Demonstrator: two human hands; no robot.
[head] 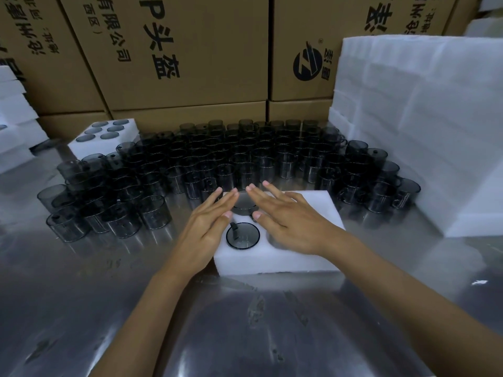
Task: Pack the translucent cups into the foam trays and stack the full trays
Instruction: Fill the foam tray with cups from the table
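A white foam tray [321, 205] lies on the metal table in front of me. One smoky translucent cup [243, 235] sits sunk in its near middle hole. A second cup [243, 204] stands partly out of the far middle hole, between my two thumbs. My left hand [206, 224] lies flat over the tray's left part with straight fingers. My right hand [285, 219] lies flat over the right part, fingers straight. The holes under both hands are hidden. A large crowd of loose translucent cups [239, 159] covers the table behind the tray.
A full foam tray [128, 131] sits at the back left. Stacked foam trays [419, 126] stand tall at the right, and more foam [16, 123] at the left edge. Cardboard boxes [185, 50] wall off the back. Bare metal table [245, 322] lies near me.
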